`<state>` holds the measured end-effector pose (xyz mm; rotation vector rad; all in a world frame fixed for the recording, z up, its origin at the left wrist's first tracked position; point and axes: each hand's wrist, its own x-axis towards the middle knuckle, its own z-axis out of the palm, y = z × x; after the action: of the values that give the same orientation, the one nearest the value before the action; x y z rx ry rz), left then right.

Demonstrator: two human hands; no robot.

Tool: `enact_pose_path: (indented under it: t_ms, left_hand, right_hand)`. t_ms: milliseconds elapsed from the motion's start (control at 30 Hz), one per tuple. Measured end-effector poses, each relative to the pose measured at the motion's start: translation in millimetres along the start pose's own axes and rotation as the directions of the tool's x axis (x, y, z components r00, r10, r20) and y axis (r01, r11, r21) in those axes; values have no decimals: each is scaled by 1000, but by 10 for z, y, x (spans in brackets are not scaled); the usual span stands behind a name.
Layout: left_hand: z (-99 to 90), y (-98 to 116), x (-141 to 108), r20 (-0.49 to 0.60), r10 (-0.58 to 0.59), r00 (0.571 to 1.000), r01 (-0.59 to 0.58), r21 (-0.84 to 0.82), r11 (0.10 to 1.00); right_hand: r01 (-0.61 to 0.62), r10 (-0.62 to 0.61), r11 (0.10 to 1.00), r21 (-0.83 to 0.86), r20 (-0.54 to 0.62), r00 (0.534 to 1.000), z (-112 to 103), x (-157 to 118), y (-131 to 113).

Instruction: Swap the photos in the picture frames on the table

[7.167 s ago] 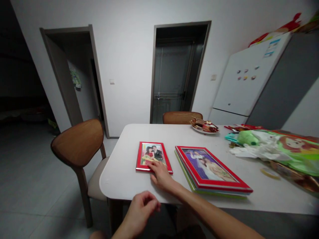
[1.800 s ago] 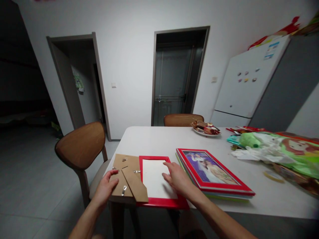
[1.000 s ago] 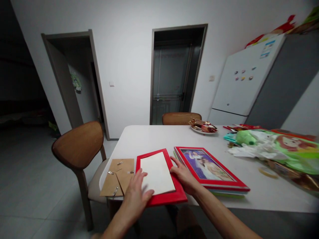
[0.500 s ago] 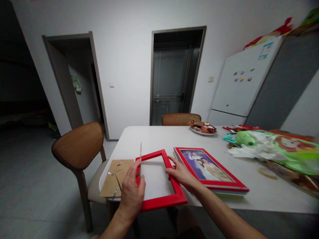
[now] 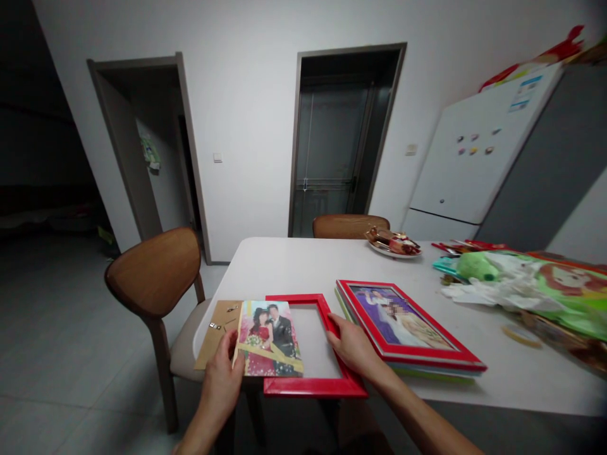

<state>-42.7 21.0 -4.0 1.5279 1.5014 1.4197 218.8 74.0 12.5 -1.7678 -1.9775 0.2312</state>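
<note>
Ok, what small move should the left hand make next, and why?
Probably ease the colour-printed rectangular photo leftward, clear of the red rectangular picture frame: the left hand holds the photo over the frame's left side, and the right hand grips the frame's right side.

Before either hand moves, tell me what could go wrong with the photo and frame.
The left hand holds the loose photo by one edge, so it might bend or slip. The red frame appears to reach past the near edge of the table; without the right hand, it could tip.
</note>
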Motion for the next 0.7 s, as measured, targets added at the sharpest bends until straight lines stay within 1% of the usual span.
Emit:
enact_pose_path:
  t_ms: [100, 200, 267, 333, 367, 433, 500, 567, 600, 700]
  left_hand:
    - [-16, 85, -14, 0, 6, 1000, -6, 123, 992]
    - [-22, 113, -27, 14, 29, 999, -31, 215, 976]
    - [-10, 107, -46, 31, 77, 997, -82, 270, 959]
    - [14, 103, -82, 63, 154, 986, -167, 330, 929]
    - [28, 106, -105, 94, 202, 975, -223, 363, 905]
    - [56, 122, -156, 195, 286, 938, -343, 421, 840]
    - [79, 149, -193, 304, 321, 897, -433, 457, 777]
    - [97, 181, -201, 381, 313, 870, -477, 486, 732]
    - [105, 198, -195, 406, 298, 864, -484, 504, 715]
    - [122, 248, -156, 461, 214, 861, -472, 568, 675]
  right_hand:
    - [0, 0, 1000, -22, 2, 1000, -6, -21, -10]
    - [-2, 3, 999, -52, 8, 1000, 1, -38, 1]
    - [2, -1, 997, -79, 14, 1000, 9, -46, 9]
    - [25, -24, 993, -114, 10, 1000, 15, -54, 5]
    - [40, -41, 991, -130, -2, 999, 17, -58, -5]
    - [75, -81, 987, -143, -37, 996, 15, -70, -46]
    - [104, -113, 987, -120, -63, 992, 7, -85, -111]
    - [134, -137, 989, -62, -53, 989, -3, -106, -190]
    - [149, -150, 988, -27, -37, 988, -7, -117, -230]
    - [173, -176, 982, 81, 31, 984, -2, -152, -343]
